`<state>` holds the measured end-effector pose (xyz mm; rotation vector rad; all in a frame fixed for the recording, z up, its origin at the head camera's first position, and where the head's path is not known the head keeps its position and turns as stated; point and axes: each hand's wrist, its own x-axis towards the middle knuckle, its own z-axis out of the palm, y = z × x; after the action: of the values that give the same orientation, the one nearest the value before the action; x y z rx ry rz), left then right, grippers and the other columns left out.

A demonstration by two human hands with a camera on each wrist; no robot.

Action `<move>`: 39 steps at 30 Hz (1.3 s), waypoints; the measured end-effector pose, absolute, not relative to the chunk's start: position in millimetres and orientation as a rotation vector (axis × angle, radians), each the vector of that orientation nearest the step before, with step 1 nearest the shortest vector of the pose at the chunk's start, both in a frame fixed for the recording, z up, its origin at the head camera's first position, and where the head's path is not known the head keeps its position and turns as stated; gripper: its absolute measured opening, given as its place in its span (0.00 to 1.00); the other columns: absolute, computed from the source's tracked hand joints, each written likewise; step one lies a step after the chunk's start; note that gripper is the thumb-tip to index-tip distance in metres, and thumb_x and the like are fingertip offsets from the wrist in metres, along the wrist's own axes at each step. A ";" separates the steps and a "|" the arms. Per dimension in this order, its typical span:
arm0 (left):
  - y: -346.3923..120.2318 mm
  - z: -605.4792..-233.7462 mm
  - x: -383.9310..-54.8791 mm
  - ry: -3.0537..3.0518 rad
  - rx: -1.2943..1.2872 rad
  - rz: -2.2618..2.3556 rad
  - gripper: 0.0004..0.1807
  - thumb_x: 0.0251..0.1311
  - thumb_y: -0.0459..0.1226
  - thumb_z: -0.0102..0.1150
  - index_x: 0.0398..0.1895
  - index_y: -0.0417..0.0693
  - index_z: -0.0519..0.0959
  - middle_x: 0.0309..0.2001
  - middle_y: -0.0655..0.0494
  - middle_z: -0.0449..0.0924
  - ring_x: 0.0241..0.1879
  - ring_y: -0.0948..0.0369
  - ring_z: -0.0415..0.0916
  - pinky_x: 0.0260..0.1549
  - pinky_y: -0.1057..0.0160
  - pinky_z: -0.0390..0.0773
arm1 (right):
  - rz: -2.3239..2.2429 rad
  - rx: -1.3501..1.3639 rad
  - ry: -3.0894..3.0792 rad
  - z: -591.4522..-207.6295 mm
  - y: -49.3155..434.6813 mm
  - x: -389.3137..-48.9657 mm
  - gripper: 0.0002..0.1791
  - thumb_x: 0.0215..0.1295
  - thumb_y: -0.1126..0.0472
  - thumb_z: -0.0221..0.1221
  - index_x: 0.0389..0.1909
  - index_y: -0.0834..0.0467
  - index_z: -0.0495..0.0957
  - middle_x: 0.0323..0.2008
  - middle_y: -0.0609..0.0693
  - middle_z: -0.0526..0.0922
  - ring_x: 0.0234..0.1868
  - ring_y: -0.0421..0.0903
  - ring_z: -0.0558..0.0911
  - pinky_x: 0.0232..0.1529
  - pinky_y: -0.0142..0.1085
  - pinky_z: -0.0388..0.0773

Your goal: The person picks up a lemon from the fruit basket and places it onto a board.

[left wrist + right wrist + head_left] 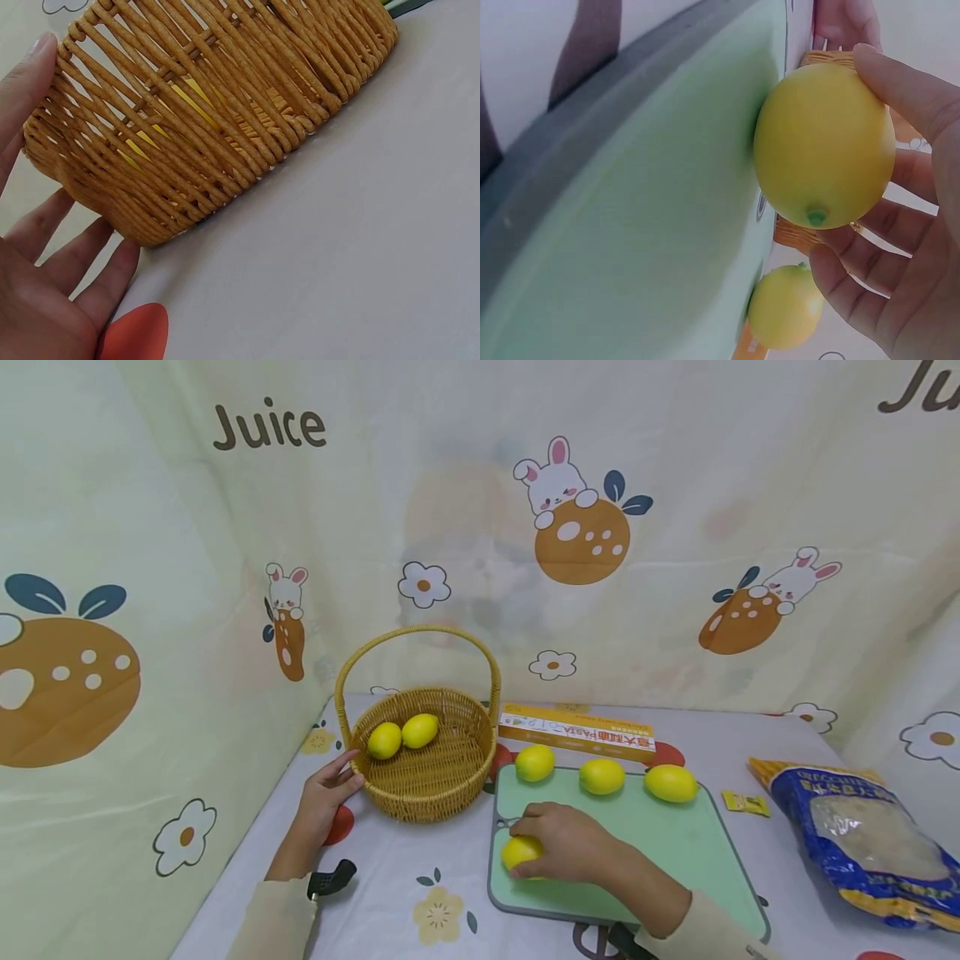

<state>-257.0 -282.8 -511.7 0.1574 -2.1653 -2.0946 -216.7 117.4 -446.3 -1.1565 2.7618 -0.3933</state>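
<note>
My right hand (pixel 566 843) grips a yellow lemon (pixel 521 855) at the left part of the green cutting board (pixel 675 852). In the right wrist view the thumb and fingers lie around that lemon (pixel 825 146), which sits close to the board's surface. My left hand (pixel 324 797) touches the left side of a wicker basket (pixel 431 797), fingers spread against its outer wall (pixel 202 127). Inside the basket are two lemons, one on the left (pixel 385 741) and one beside it (pixel 420 731). Three more lemons line the board's far edge: left (pixel 535 762), middle (pixel 602 776), right (pixel 671 783).
Behind the board lies a long pasta box (pixel 577 732). A small yellow packet (pixel 746 803) rests right of the board, and a blue-and-yellow bag (pixel 870 843) lies farther right. The basket's tall handle (pixel 420 628) arches upward. A printed curtain (pixel 480 527) hangs behind the table.
</note>
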 end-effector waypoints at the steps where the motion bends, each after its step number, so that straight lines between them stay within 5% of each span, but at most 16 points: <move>1: -283.4 -512.1 -256.9 -2.163 0.160 -2.097 0.31 0.62 0.35 0.64 0.69 0.45 0.69 0.70 0.53 0.62 0.66 0.54 0.64 0.50 0.74 0.72 | -0.389 -1.157 2.763 -446.3 117.0 -217.0 0.31 0.53 0.34 0.66 0.51 0.50 0.83 0.40 0.38 0.77 0.36 0.37 0.72 0.41 0.36 0.74; 33: -290.5 -515.5 -261.2 -2.155 0.115 -2.073 0.32 0.60 0.39 0.67 0.68 0.44 0.70 0.70 0.51 0.63 0.65 0.52 0.65 0.51 0.71 0.73 | -0.279 -1.127 2.707 -417.7 85.7 -261.4 0.33 0.56 0.29 0.60 0.53 0.49 0.82 0.50 0.44 0.80 0.49 0.44 0.78 0.51 0.46 0.76; 39: -287.3 -516.2 -262.5 -2.130 0.093 -2.098 0.29 0.62 0.33 0.64 0.67 0.41 0.70 0.70 0.50 0.63 0.65 0.50 0.65 0.51 0.71 0.73 | -0.278 -1.254 2.687 -403.8 68.3 -286.8 0.29 0.59 0.34 0.61 0.52 0.50 0.83 0.41 0.39 0.80 0.42 0.40 0.78 0.43 0.38 0.77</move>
<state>-262.5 -287.3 -516.2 0.0926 -2.1304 -2.0978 -286.8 68.3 -403.8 -1.2542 2.6870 -0.2779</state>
